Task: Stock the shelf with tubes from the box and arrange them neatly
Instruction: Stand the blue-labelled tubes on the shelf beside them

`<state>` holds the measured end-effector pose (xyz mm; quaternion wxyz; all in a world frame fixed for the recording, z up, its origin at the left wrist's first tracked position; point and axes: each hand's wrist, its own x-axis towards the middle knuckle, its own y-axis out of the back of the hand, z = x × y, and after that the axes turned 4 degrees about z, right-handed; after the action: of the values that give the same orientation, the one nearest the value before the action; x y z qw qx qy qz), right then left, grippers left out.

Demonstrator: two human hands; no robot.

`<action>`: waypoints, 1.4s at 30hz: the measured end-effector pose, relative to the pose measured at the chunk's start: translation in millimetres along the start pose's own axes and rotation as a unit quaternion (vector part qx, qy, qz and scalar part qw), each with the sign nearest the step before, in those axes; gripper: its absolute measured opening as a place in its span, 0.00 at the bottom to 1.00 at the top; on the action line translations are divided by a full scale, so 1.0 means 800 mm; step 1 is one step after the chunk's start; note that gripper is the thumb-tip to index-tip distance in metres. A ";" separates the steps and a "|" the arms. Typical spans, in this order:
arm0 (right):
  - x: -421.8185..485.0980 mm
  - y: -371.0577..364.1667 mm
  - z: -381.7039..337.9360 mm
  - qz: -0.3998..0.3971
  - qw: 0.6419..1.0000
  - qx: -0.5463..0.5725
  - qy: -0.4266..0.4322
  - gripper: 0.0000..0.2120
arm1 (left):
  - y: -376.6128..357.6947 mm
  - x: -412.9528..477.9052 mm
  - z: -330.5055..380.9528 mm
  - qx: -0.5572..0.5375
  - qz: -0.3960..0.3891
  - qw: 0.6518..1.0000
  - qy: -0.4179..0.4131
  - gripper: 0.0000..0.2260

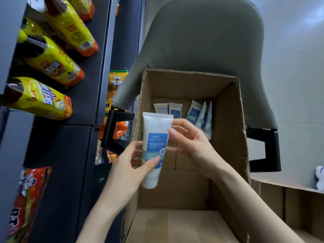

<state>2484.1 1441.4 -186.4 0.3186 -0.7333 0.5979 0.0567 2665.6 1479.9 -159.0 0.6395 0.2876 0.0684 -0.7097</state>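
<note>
A white tube with a blue label [155, 137] is held upright, cap end down, above the left rim of the open cardboard box [228, 120]. My left hand [129, 165] grips its lower half, thumb across the label. My right hand [189, 139] pinches the tube's upper right edge with thumb and fingertips. Several more tubes [191, 113] stand against the far wall inside the box. The dark shelf unit [70, 155] rises at the left.
Yellow iced-tea bottles [50, 58] lie on the upper shelves and snack bags [26, 199] on the lower ones. The box rests on a grey chair [201, 41] with black armrests [114, 132]. A second cardboard box [289, 199] stands at the lower right.
</note>
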 end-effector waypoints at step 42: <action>0.071 0.036 0.090 0.156 0.969 -0.105 -0.163 0.25 | 0.068 -0.100 -0.011 -0.174 0.237 0.955 -0.031 0.15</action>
<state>2495.1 1430.0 -281.3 0.3201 -0.6413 0.6357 0.2868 2721.2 1544.1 -111.6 0.8312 0.1580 0.1007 -0.5235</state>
